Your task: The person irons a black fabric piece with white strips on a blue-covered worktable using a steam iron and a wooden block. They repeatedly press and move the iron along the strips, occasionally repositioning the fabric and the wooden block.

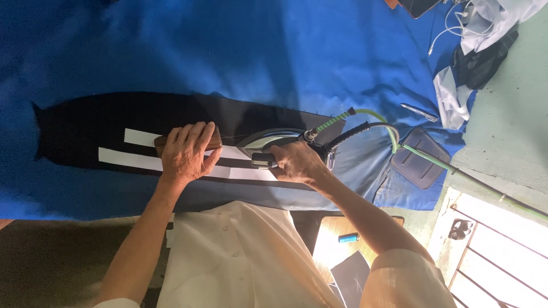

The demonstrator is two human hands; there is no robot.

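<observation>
A black piece of cloth (108, 122) lies flat on a blue-covered table (228, 51), with two white strips (128, 158) laid along it. My left hand (187, 153) presses down on a brown wooden block (214, 138) that rests on the strips. Just to its right, my right hand (297, 162) grips the handle of a steam iron (268, 141), whose soleplate sits on the black cloth. A green hose and a black cord (365, 126) run from the iron's back toward the right.
A dark grey iron rest pad (419, 157) lies at the table's right edge, with a metal clip (419, 112) beyond it. Clothes, a white cable and a phone (419, 5) sit at the top right. A small wooden stool top holds a blue lighter (348, 238) below.
</observation>
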